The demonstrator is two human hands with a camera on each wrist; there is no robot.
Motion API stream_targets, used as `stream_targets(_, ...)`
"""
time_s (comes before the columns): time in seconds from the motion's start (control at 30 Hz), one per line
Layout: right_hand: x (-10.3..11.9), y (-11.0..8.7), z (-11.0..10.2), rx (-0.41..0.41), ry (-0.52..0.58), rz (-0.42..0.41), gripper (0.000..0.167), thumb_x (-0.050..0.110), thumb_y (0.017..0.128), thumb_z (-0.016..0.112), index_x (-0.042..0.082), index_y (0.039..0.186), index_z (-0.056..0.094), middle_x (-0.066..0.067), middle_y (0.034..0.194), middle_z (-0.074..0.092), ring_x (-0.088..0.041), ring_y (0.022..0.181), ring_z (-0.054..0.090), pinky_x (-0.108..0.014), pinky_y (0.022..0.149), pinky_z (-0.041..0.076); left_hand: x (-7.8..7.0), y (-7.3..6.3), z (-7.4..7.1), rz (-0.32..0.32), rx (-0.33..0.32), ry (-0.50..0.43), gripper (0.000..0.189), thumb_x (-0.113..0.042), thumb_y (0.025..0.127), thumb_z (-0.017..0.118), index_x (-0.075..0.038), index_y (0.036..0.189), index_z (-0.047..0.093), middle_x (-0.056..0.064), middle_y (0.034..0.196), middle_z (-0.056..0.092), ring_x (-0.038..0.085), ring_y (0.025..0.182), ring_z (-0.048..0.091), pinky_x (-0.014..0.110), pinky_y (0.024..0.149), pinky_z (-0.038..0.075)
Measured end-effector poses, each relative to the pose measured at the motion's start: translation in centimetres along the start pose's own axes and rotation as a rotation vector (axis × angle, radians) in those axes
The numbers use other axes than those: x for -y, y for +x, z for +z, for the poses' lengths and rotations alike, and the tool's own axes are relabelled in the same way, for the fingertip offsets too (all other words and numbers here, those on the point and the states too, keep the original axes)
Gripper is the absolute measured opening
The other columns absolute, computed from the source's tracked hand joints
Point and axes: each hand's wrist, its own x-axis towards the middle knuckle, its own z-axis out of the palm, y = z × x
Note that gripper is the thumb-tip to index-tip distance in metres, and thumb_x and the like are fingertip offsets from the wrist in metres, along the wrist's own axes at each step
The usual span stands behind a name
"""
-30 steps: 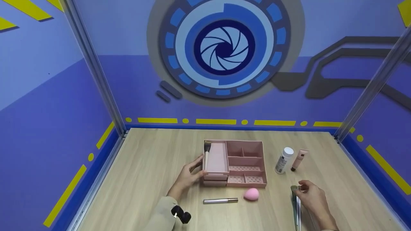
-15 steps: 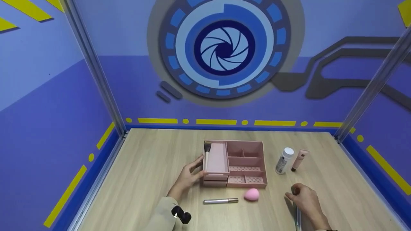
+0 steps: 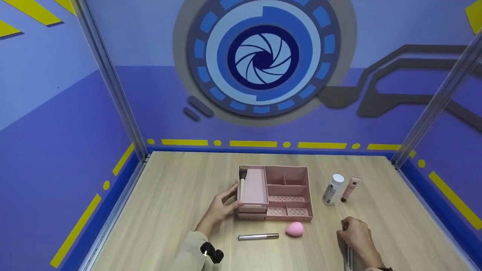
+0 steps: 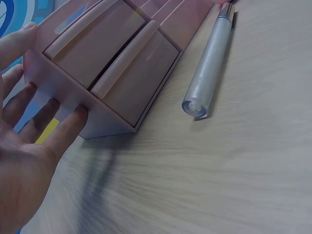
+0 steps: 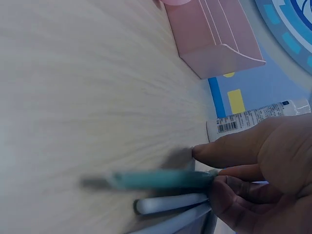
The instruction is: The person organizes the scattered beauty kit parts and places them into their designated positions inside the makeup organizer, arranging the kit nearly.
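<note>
My left hand (image 3: 218,210) rests against the left side of a pink desktop organizer (image 3: 290,175), fingertips spread on its wall and thumb by the upper front edge. A makeup brush (image 3: 242,184) with dark bristles lies in its left top tray. Right of the organizer, my right hand (image 3: 357,233) holds a green-handled makeup brush (image 5: 161,179) near one end, fingers curled; the handle is blurred in the right wrist view. White handles (image 5: 170,204) lie beside it, their far ends hidden by the hand.
In front of the organizer lie a silver cosmetic tube (image 3: 258,236) and a pink makeup sponge (image 3: 295,229). A white bottle (image 3: 333,189) and a small pink squeeze tube (image 3: 351,189) stand to its right. Walls with metal posts border the table.
My right hand has shifted slightly left and turned over the brushes, its fingers now closed around the green one's end. My left hand and the organizer stay put.
</note>
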Motion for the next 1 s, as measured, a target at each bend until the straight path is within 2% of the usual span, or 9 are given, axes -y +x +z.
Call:
stream_targets(0.03,0.0,0.0,-0.1,-0.01,-0.011,-0.012,0.042,0.01,0.079,0.075,-0.011,0.113,0.062,-0.024,0.101,0.067,-0.029,0.086,0.064,-0.045,0.073,0.054,0.2,0.0,0.0,-0.004,-0.004,0.004,0.063,-0.008,0.091,0.066,-0.003,0.148,0.039,0.016,0.155,0.034,0.036,0.138,0.04,0.048,0.116,0.027)
stream_targets(0.2,0.5,0.3,-0.4,-0.032,-0.049,-0.051,0.038,0.008,0.077,0.076,-0.012,0.107,0.064,-0.028,0.1,0.067,-0.031,0.082,0.065,-0.045,0.069,0.055,-2.0,-0.1,-0.1,-0.004,0.008,-0.03,0.063,-0.002,0.091,0.065,0.006,0.146,0.036,0.025,0.153,0.033,0.045,0.136,0.038,0.056,0.113,0.026)
stream_targets(0.33,0.8,0.3,-0.5,-0.034,-0.058,-0.073,0.025,0.004,0.075,0.072,-0.01,0.096,0.066,-0.019,0.084,0.067,-0.023,0.07,0.06,-0.037,0.058,0.052,-2.7,-0.2,-0.3,0.001,0.026,-0.049,0.063,-0.001,0.091,0.065,0.009,0.145,0.035,0.028,0.154,0.028,0.046,0.136,0.037,0.056,0.114,0.024)
stream_targets(0.43,1.0,0.3,-0.3,-0.034,-0.05,-0.064,0.011,0.001,0.075,0.068,-0.005,0.084,0.065,-0.01,0.073,0.06,-0.02,0.063,0.054,-0.03,0.051,0.045,-2.8,-0.3,-0.3,-0.002,0.025,-0.049,0.063,-0.003,0.091,0.065,0.01,0.145,0.035,0.029,0.154,0.028,0.046,0.136,0.036,0.056,0.114,0.024)
stream_targets(0.5,1.1,0.3,0.0,-0.041,-0.042,-0.058,0.008,-0.001,0.074,0.067,-0.005,0.081,0.064,-0.006,0.069,0.057,-0.019,0.059,0.054,-0.027,0.048,0.043,-2.7,-0.3,-0.3,-0.012,0.024,-0.053,0.064,-0.004,0.091,0.065,0.008,0.146,0.034,0.028,0.154,0.028,0.045,0.137,0.036,0.057,0.113,0.025)
stream_targets(0.67,1.3,0.4,0.5,-0.057,-0.032,-0.012,0.024,0.001,0.072,0.07,-0.013,0.091,0.066,-0.007,0.069,0.059,-0.018,0.058,0.054,-0.025,0.047,0.044,-2.7,-0.5,-0.3,-0.036,0.034,-0.066,0.064,-0.004,0.092,0.064,0.006,0.148,0.033,0.026,0.155,0.027,0.044,0.14,0.032,0.058,0.114,0.024)
stream_targets(0.77,1.5,0.5,0.4,-0.061,-0.008,0.02,0.023,0.004,0.073,0.072,-0.01,0.09,0.067,-0.008,0.072,0.061,-0.02,0.062,0.054,-0.029,0.052,0.046,-2.7,-0.5,-0.3,-0.038,0.037,-0.057,0.065,-0.005,0.092,0.065,0.005,0.148,0.033,0.025,0.156,0.026,0.043,0.141,0.031,0.056,0.115,0.022)
stream_targets(0.9,1.9,0.5,-0.4,-0.091,0.031,0.001,0.022,0.008,0.076,0.071,-0.006,0.092,0.067,-0.013,0.081,0.067,-0.023,0.069,0.057,-0.037,0.058,0.049,-2.6,-0.4,-0.2,-0.031,0.04,-0.045,0.065,-0.006,0.092,0.066,0.005,0.147,0.034,0.025,0.156,0.026,0.043,0.14,0.031,0.057,0.114,0.023)
stream_targets(1.0,2.5,0.5,-1.1,-0.108,0.072,-0.026,0.032,0.01,0.078,0.07,-0.009,0.103,0.066,-0.018,0.089,0.069,-0.023,0.071,0.058,-0.037,0.058,0.049,-2.6,-0.4,-0.2,-0.025,0.041,-0.04,0.065,-0.006,0.091,0.066,0.006,0.147,0.034,0.026,0.156,0.026,0.043,0.14,0.033,0.056,0.115,0.023)
